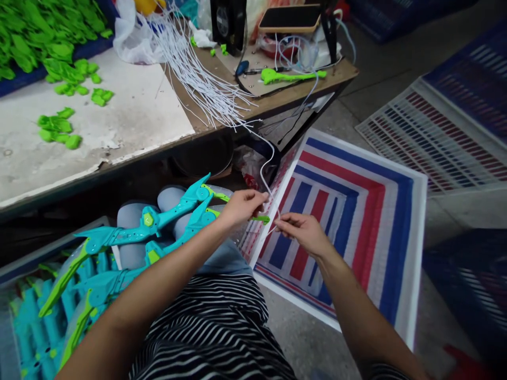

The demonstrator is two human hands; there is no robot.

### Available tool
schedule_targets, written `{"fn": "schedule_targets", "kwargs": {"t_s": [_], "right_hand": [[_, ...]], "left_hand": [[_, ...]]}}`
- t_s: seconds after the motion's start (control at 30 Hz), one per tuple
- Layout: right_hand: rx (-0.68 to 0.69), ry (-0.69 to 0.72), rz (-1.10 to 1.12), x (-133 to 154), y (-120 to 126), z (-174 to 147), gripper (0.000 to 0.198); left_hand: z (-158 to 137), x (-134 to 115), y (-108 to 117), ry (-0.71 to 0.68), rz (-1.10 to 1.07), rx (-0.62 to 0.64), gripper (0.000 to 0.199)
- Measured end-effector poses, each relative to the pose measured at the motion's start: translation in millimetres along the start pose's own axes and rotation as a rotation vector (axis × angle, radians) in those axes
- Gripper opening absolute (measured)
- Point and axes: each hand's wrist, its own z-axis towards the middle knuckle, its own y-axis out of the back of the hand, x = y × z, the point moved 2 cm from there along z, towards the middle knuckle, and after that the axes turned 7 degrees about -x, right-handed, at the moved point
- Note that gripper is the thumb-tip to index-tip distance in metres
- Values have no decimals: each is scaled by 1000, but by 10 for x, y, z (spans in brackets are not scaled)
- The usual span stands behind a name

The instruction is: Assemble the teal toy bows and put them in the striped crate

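Saw left hand (244, 206) closed around green tip (261, 218) jutting out just below, and right hand (300, 231) just beside, pinched together on white cord (273, 152), with slack looping up beyond both hands toward cord bundle (206, 84) on tabletop (130, 113). Noted turquoise toys (172, 214) left of left hand, striped crate (420, 232) beneath and beyond right hand. Judged likeliest faults as escape of the tip from a loose left grip, loss of the cord end from too fine a right pinch, or a snag from a hard pull on strands tangled in the bundle.
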Motion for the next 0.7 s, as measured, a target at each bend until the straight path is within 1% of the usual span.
{"fn": "schedule_targets", "kwargs": {"t_s": [0.07,0.13,0.2,0.27,0.33,0.43,0.53,0.7], "right_hand": [[-157,10,45,-72,65,-55,40],[-274,36,72,-133,94,-85,38],[-334,82,61,-174,89,-88,36],[-357,136,22,-199,66,-70,35],[-361,188,-22,-218,43,-48,34],[-363,236,-80,-241,28,-30,32],[-357,249,-100,-259,32,-33,31],[-338,256,-66,-285,29,-29,31]], "left_hand": [[-61,236,-37,113,43,-42,27],[-115,494,-68,267,33,-70,24],[-140,708,-91,400,-45,-89,18],[-127,841,-106,465,-130,-95,12],[-88,900,-110,481,-182,-87,9],[-34,917,-107,486,-219,-76,6],[-11,915,-106,490,-237,-73,7],[6,930,-113,499,-251,-80,14]]}}
